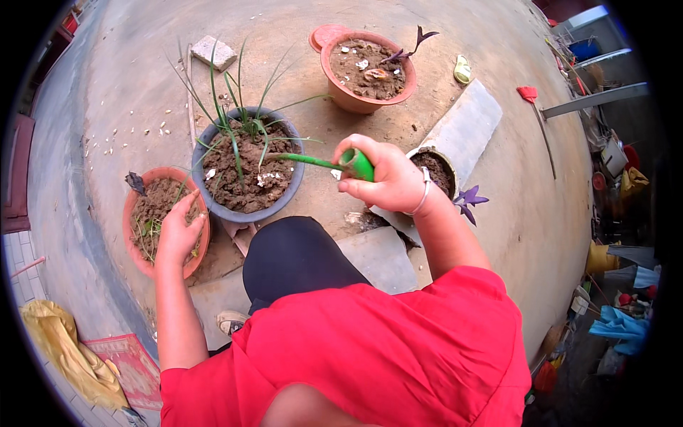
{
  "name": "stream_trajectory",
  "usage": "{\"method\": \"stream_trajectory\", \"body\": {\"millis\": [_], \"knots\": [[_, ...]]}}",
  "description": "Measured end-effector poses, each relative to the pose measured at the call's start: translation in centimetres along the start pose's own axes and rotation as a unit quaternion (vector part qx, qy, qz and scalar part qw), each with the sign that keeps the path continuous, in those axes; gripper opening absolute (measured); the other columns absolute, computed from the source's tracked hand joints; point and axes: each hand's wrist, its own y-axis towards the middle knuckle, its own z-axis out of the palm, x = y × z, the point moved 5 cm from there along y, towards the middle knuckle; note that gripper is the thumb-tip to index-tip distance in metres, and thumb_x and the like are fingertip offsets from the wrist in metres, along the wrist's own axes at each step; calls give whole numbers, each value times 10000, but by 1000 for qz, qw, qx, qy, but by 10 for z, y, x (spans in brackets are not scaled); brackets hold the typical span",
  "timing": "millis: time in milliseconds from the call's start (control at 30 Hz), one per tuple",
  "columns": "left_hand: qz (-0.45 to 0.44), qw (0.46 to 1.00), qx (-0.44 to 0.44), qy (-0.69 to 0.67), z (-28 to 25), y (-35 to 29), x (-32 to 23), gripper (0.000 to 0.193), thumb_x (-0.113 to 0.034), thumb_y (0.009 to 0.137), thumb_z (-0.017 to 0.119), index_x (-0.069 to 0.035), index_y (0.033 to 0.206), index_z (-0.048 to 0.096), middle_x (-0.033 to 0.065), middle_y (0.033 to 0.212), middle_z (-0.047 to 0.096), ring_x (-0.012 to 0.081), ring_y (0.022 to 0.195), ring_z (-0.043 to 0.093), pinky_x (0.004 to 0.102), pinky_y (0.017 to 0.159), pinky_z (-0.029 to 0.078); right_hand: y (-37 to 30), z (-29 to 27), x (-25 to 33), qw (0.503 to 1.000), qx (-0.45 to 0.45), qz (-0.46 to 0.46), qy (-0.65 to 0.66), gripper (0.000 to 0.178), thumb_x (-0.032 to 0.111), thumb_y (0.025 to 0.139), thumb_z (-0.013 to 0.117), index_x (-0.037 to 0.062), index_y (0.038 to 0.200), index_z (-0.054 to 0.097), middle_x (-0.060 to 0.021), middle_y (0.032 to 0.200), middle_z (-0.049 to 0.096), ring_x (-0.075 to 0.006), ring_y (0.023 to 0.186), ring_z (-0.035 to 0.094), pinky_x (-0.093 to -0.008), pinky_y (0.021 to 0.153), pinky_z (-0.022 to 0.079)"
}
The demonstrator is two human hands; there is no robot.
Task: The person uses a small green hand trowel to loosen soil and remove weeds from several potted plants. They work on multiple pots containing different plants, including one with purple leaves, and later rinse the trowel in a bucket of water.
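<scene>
My right hand is wrapped round the green handle of a hand garden tool. The tool's thin green shaft reaches left over the soil of a dark grey pot; its working end is hard to make out. Long, narrow-leaved green plants grow in that pot's brown, lumpy soil. My left hand lies over the right side of an orange-brown pot, fingers stretched toward the grey pot's rim and holding nothing I can see. Soil and small wilting greens fill this left pot.
Farther off stands another terracotta pot with a purple-leaved sprig. A smaller pot with purple leaves sits beside a pale slab, right of my hand. A stone block, a green slipper and a red-headed tool lie on the ground.
</scene>
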Motion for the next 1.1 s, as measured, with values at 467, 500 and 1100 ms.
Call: {"method": "stream_trajectory", "body": {"millis": [467, 500, 1100], "knots": [[17, 1000, 0, 6, -1, 12, 15, 529, -69, 815, 660, -81, 1330, 539, 185, 1314, 561, 314, 1222, 539, 368, 1037, 411, 22, -157, -27, 942, -231, 191, -150, 282, 144, 829, 652, -11, 1061, 613, -77, 757, 663, -103, 481, 558, -253, 448, 460], [10, 1000, 0, 11, -1, 13, 13, 529, -70, 814, 662, -81, 1329, 540, 185, 1314, 561, 313, 1222, 539, 368, 1036, 411, 35, -164, -29, 941, -211, 204, -170, 282, 148, 827, 651, -9, 1058, 615, -75, 758, 663, -108, 484, 562, -259, 449, 465], [48, 996, 78, 0, 59, 77, -37, 524, -72, 826, 652, -54, 1335, 527, 186, 1336, 543, 314, 1258, 509, 364, 1056, 390, 158, -134, -185, 908, -194, 310, -202, 294, 163, 783, 602, -47, 986, 636, -163, 753, 693, -245, 638, 703, -344, 626, 562]]}}
